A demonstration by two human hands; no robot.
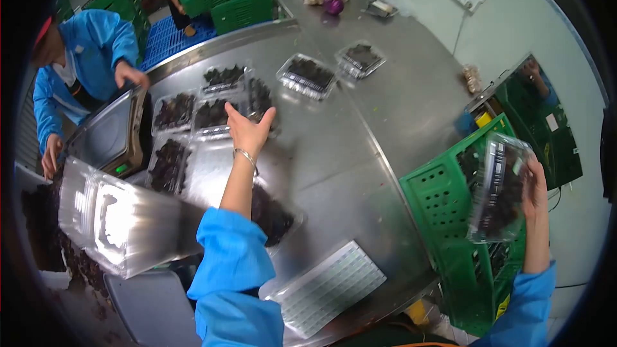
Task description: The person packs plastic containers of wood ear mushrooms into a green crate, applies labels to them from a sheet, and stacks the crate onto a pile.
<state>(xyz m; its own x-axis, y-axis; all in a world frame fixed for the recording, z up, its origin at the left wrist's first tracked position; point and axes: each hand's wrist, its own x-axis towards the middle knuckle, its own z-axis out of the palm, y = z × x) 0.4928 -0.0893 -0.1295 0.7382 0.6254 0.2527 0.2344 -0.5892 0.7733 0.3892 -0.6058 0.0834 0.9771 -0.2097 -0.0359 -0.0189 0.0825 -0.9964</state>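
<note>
My left hand [249, 130] is stretched out over the steel table [360, 128], fingers apart and holding nothing, just above a filled clear tray of dark fruit [212, 115]. A bracelet sits on that wrist. My right hand [533, 187] grips a closed clear clamshell of dark fruit [498, 189] and holds it upright over a green plastic crate [443, 199] at the table's right edge. More filled trays lie around the left hand, one close to my forearm [273, 215].
A weighing scale [109, 135] stands at the left, with a person in a blue coat [80, 58] beside it. A stack of empty clear trays [122, 215] lies near me. Two closed clamshells [307, 76] sit farther back. Green crates [238, 0] and a purple onion [333, 5] are beyond.
</note>
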